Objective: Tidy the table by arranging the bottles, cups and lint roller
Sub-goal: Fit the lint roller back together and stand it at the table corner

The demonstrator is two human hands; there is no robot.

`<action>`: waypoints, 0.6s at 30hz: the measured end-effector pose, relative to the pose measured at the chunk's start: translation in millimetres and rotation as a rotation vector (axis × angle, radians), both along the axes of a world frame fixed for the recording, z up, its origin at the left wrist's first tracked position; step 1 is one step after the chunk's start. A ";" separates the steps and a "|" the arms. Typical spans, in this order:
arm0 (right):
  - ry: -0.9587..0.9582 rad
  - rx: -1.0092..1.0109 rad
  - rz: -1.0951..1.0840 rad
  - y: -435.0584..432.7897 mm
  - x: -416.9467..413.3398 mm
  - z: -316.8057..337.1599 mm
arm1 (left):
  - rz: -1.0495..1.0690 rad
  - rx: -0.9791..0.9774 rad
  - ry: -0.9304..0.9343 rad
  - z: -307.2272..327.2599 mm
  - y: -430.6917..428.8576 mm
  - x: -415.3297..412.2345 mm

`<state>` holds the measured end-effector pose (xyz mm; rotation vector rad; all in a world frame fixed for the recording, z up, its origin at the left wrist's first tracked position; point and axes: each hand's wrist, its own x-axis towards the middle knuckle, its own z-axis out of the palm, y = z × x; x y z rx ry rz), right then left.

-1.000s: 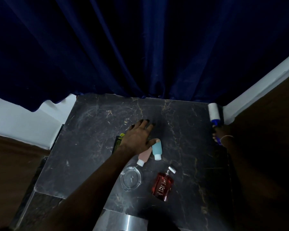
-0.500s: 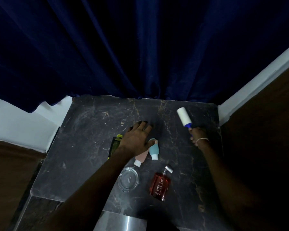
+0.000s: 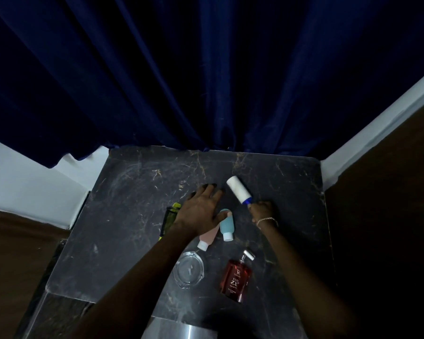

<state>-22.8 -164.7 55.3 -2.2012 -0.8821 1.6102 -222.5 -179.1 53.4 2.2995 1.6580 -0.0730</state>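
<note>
Right hand (image 3: pixel 262 211) grips the lint roller (image 3: pixel 238 189) mid-table (image 3: pixel 132 216); left hand (image 3: pixel 201 211) lies flat, fingers spread, over bottles (image 3: pixel 225 223).

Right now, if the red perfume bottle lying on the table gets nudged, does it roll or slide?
The flat-sided red glass perfume bottle lies on a broad face, so probably slides rather than rolls. The glossy dark marble tabletop likely offers little friction. Glass, seemingly full: likely heavy, breakable.

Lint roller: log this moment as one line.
right hand: grips lint roller by handle | left hand: flat over pink bottle beside teal bottle | red bottle: lying flat
</note>
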 end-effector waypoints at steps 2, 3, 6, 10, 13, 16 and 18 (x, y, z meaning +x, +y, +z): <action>-0.027 0.030 -0.021 9.8 19.1 5.5 | 0.006 -0.010 -0.002 1.4 1.5 -1.9; -0.062 0.046 -0.013 16.3 31.1 5.4 | 0.009 -0.018 -0.002 2.3 2.2 -3.2; -0.104 0.057 -0.040 32.8 66.2 5.4 | 0.015 -0.026 0.002 2.4 2.0 -6.8; -0.024 0.003 -0.158 45.6 110.3 3.7 | 0.023 -0.022 0.011 0.0 0.5 -9.1; 0.008 -0.048 -0.153 50.1 129.3 2.9 | 0.033 -0.014 0.017 -0.7 0.4 -11.4; -0.017 -0.074 -0.167 51.8 130.8 1.8 | 0.042 -0.027 0.019 -0.6 1.9 -10.4; 0.026 -0.089 -0.164 50.7 123.8 3.3 | 0.037 -0.037 0.020 0.3 3.5 -6.8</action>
